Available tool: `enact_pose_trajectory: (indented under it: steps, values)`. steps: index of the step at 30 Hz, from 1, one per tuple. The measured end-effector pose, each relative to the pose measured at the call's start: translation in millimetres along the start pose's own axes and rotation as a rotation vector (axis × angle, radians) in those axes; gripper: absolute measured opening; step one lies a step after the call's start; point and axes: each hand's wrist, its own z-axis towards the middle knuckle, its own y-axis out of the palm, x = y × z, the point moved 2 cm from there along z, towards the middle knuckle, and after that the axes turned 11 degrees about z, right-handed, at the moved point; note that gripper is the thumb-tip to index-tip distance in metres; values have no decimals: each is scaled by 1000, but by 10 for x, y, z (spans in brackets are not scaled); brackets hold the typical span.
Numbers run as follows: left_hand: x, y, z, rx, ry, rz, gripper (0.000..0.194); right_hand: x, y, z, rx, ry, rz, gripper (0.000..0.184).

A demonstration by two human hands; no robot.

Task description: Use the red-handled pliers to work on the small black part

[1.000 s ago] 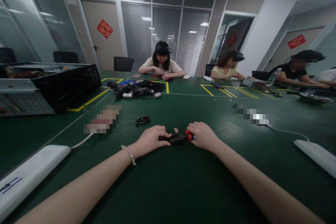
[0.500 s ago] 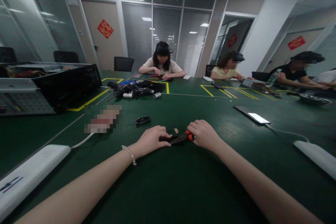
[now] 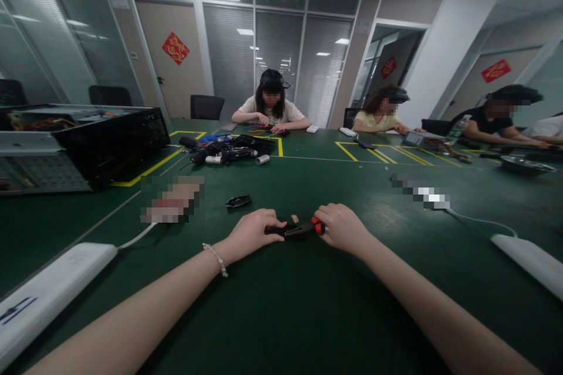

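My right hand (image 3: 341, 227) is closed around the red handles of a pair of pliers (image 3: 301, 229). The pliers' dark jaws point left and meet a small black part (image 3: 276, 230). My left hand (image 3: 251, 234) pinches that part between thumb and fingers; its exact kind cannot be made out. Just behind the jaws a small pale scrap (image 3: 294, 218) lies on the green table (image 3: 303, 304). A black plastic shell-like piece (image 3: 238, 201) rests on the table beyond my left hand.
A computer case (image 3: 114, 140) stands at the left. Cables and dark parts (image 3: 237, 148) are heaped farther back. White power banks (image 3: 57, 293) with cords lie at both sides. Several people sit across the table, one person (image 3: 271, 102) directly opposite.
Both hands stay almost in place, with the pliers still at the black part. The pliers and the left fingers have shifted very slightly.
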Motion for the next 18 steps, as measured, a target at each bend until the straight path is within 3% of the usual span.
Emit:
enact_pose_trajectory:
  steps: [18]
  values:
    - [-33, -5, -6, -12, -1, -17, 28, 88, 41, 16, 37, 134, 167, 15]
